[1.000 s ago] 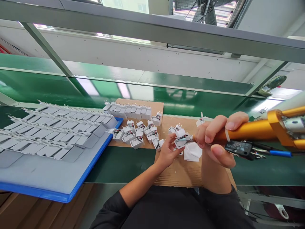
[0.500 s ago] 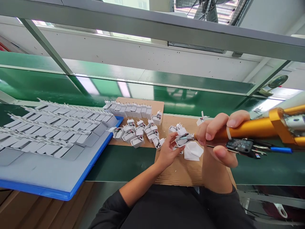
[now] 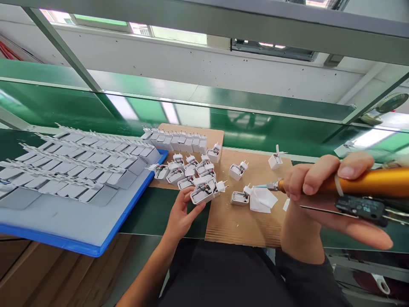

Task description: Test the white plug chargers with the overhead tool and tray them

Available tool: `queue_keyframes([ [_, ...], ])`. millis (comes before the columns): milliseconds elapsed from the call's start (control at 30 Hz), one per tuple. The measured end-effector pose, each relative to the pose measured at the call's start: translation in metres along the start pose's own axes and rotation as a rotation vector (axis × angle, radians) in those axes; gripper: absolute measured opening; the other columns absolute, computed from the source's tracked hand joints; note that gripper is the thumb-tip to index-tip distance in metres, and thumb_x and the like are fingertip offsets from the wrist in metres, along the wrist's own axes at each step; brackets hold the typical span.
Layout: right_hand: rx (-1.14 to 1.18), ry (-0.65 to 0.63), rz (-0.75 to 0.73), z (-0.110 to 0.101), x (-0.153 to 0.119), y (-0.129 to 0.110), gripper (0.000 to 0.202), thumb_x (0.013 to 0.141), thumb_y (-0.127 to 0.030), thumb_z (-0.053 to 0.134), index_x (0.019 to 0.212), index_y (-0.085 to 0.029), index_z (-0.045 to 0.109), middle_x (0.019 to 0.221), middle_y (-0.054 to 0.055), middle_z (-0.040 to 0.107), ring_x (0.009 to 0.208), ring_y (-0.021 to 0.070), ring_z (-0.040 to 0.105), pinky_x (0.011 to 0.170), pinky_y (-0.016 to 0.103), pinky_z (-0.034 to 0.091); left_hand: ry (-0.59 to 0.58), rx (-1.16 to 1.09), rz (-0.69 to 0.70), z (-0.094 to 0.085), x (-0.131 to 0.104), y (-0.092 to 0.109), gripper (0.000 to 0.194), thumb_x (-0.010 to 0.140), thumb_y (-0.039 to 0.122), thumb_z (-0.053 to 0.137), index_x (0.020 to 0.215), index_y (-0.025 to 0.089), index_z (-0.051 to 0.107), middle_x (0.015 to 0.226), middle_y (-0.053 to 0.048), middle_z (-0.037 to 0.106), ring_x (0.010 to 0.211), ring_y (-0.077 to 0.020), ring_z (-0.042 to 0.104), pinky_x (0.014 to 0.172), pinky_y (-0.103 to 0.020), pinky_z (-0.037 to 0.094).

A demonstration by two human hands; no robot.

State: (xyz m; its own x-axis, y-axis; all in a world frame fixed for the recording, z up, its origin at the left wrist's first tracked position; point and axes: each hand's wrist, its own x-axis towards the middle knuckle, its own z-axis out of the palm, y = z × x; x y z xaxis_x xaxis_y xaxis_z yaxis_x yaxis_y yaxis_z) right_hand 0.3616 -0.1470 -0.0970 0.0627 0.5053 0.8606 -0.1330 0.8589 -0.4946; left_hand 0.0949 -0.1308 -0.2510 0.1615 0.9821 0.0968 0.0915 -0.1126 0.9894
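Observation:
My left hand grips an open white plug-adapter housing by its sides, at the near edge of a cluster of similar open adapters. Wires and small parts show inside these housings. My right hand is wrapped round a gold-coloured dispensing gun, its thumb stretched below a black lever switch tied to the gun. The thin nozzle points left, over or beside a white paper sheet and an open adapter; contact is unclear. Another open adapter stands behind.
At left, rows of closed white adapters fill a blue-edged tray. More adapters line the back of the cardboard. One adapter stands at back right. A metal beam crosses overhead.
My left hand has moved left with the adapter, away from the nozzle to the cluster. My right hand has shifted right with the gun, its thumb now stretched out. The view has tilted down.

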Motion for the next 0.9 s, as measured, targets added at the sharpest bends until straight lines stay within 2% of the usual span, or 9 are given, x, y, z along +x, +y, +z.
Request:
queue_keyframes([
  [167,-0.025,-0.024,-0.02,-0.007,-0.001,0.008,0.046,0.069,-0.058,0.071,0.098,-0.025,0.058,0.061,-0.002,0.052,0.037,0.011,0.039,0.024,0.027,0.035,0.026,0.292,-0.116,-0.012,-0.003,-0.014,0.044,0.077,0.046,0.066,0.111,0.023,0.052,0.105,-0.006,0.071,0.099,-0.0252,0.066,0.088,-0.039,0.052],
  [333,-0.071,0.028,-0.047,-0.022,-0.004,0.012,0.046,0.067,-0.06,0.071,0.095,-0.025,0.059,0.06,-0.003,0.051,0.036,0.0104,0.041,0.024,0.025,0.037,0.036,0.507,-0.076,-0.009,0.004,-0.025,0.04,0.08,0.045,0.06,0.112,0.022,0.053,0.108,-0.007,0.069,0.099,-0.0259,0.066,0.085,-0.038,0.053],
  [400,-0.074,0.001,-0.04,-0.032,-0.006,0.012,0.047,0.068,-0.06,0.07,0.096,-0.024,0.058,0.061,-0.003,0.052,0.037,0.0103,0.043,0.025,0.025,0.038,0.049,0.618,-0.026,-0.01,0.003,-0.025,0.044,0.081,0.046,0.058,0.116,0.02,0.053,0.113,-0.01,0.066,0.103,-0.0285,0.064,0.087,-0.042,0.052],
  [467,-0.078,-0.01,-0.014,-0.043,-0.009,0.012,0.049,0.067,-0.06,0.07,0.097,-0.024,0.058,0.062,-0.003,0.053,0.038,0.0098,0.044,0.026,0.024,0.037,0.119,0.73,0.062,-0.012,0.0,-0.019,0.052,0.08,0.047,0.059,0.123,0.018,0.051,0.118,-0.014,0.062,0.108,-0.0319,0.059,0.091,-0.047,0.049],
  [567,-0.106,0.006,0.022,-0.062,-0.015,0.012,0.051,0.064,-0.063,0.071,0.094,-0.025,0.057,0.06,-0.004,0.054,0.035,0.0091,0.043,0.027,0.023,0.036,0.212,0.791,0.222,-0.006,0.002,0.004,0.056,0.082,0.047,0.059,0.129,0.019,0.048,0.12,-0.014,0.059,0.112,-0.0321,0.056,0.094,-0.047,0.047],
  [633,-0.132,0.006,0.025,-0.076,-0.019,0.012,0.051,0.064,-0.067,0.068,0.092,-0.026,0.057,0.058,-0.005,0.053,0.033,0.0087,0.041,0.026,0.023,0.034,0.108,0.737,0.314,0.014,0.014,0.028,0.051,0.084,0.045,0.058,0.129,0.023,0.048,0.12,-0.011,0.06,0.108,-0.0287,0.058,0.093,-0.043,0.048],
  [700,-0.155,0.009,0.04,-0.087,-0.022,0.012,0.054,0.062,-0.071,0.066,0.091,-0.026,0.057,0.057,-0.006,0.053,0.033,0.0094,0.041,0.026,0.023,0.033,-0.086,0.684,0.375,0.052,0.037,0.051,0.048,0.086,0.044,0.055,0.129,0.025,0.048,0.122,-0.009,0.06,0.11,-0.0276,0.059,0.094,-0.041,0.047],
  [800,-0.15,0.013,0.07,-0.096,-0.025,0.011,0.056,0.061,-0.07,0.069,0.093,-0.026,0.057,0.059,-0.005,0.053,0.035,0.0105,0.043,0.028,0.025,0.034,-0.334,0.734,0.337,0.133,0.085,0.071,0.056,0.083,0.044,0.059,0.131,0.018,0.047,0.122,-0.015,0.061,0.115,-0.0333,0.056,0.093,-0.042,0.045],
  [900,-0.118,0.006,0.087,-0.099,-0.027,0.009,0.055,0.06,-0.066,0.072,0.095,-0.026,0.058,0.061,-0.004,0.053,0.037,0.0106,0.042,0.029,0.025,0.032,-0.474,0.813,0.208,0.215,0.132,0.068,0.071,0.079,0.048,0.063,0.134,0.009,0.041,0.117,-0.023,0.061,0.112,-0.0377,0.058,0.089,-0.041,0.045],
])
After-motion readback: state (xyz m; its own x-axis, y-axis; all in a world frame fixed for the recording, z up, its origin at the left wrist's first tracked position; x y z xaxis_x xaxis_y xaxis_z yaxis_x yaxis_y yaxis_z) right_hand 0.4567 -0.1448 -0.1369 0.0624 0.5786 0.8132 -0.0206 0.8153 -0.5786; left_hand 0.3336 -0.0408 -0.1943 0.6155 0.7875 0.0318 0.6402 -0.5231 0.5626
